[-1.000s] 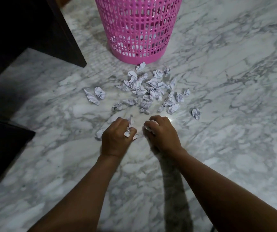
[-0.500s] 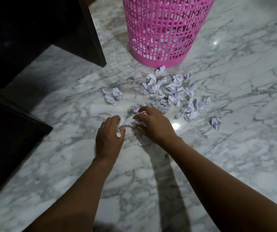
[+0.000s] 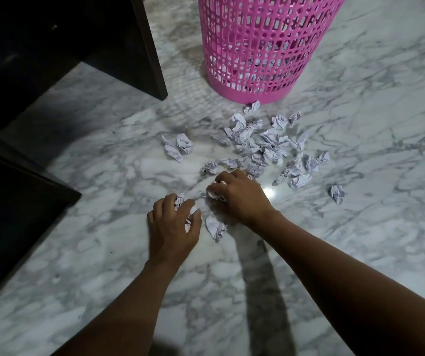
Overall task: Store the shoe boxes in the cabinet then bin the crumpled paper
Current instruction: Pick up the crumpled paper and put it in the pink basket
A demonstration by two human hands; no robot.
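Several crumpled paper balls (image 3: 265, 142) lie scattered on the marble floor in front of a pink mesh bin (image 3: 265, 44), which has some paper inside. My left hand (image 3: 173, 227) is low on the floor, closed around crumpled paper. My right hand (image 3: 239, 196) is just right of it, fingers curled over another wad. One loose paper ball (image 3: 215, 227) lies between my two wrists. A pair of balls (image 3: 178, 147) sits apart to the left, and a single one (image 3: 337, 194) to the right.
Dark wooden furniture (image 3: 65, 47) stands at the upper left, and another dark piece (image 3: 13, 214) juts in from the left edge. White-grey marble floor (image 3: 360, 240) stretches to the right and toward me.
My right hand has moved forward into the pile's near edge. My left hand stays shut on its paper. A paper ball now shows between my wrists. The view has shifted so the bin looks closer.
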